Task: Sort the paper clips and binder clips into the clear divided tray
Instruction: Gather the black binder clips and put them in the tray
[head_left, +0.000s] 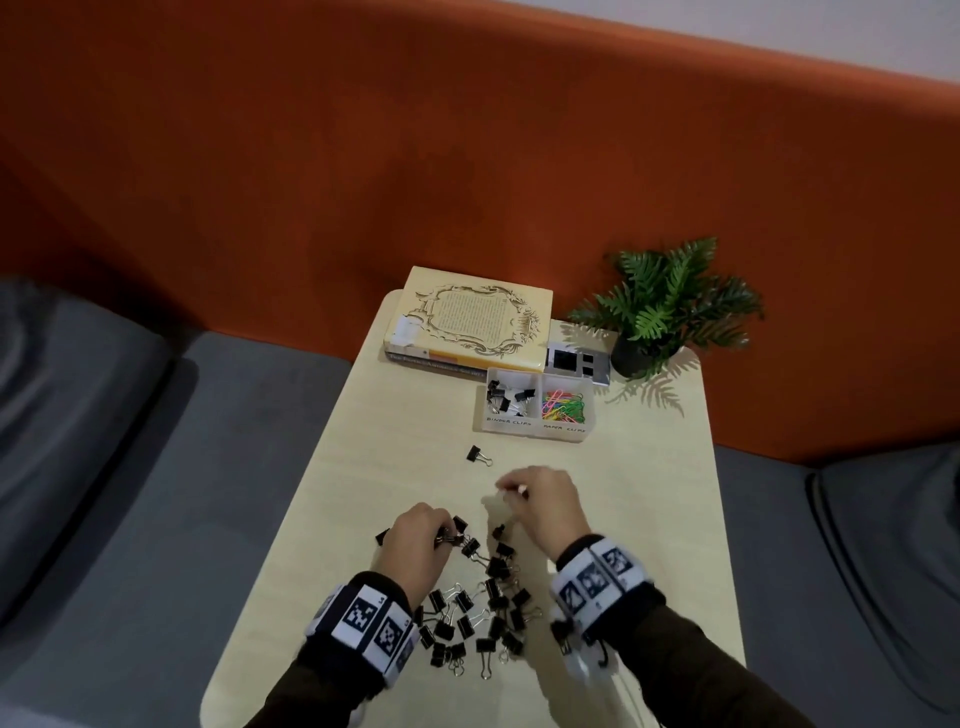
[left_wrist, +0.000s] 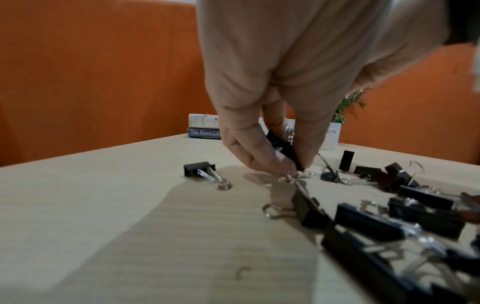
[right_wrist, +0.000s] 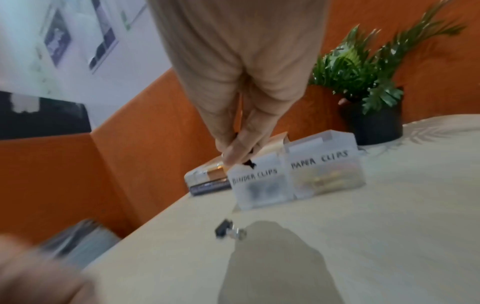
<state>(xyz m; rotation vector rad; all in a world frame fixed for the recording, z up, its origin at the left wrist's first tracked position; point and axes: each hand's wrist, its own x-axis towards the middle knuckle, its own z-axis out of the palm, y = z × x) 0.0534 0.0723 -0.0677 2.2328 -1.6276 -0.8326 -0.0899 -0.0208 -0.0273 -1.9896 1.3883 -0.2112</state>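
A clear divided tray (head_left: 534, 422) stands mid-table, with black binder clips in its left cell and coloured paper clips (head_left: 565, 405) in its right cell. Many black binder clips (head_left: 478, 608) lie in a pile near the front edge. My left hand (head_left: 447, 532) is at the far end of the pile and pinches a black binder clip (left_wrist: 283, 148) just above the table. My right hand (head_left: 511, 488) hovers between pile and tray, its fingertips pinching a small black binder clip (right_wrist: 248, 163). One lone binder clip (head_left: 479, 454) lies short of the tray.
Two stacked books (head_left: 467, 322) lie at the table's far end, beside a small grey marker block (head_left: 576, 361) and a potted plant (head_left: 660, 312). An orange backrest rises behind the table. Grey cushions flank it on both sides.
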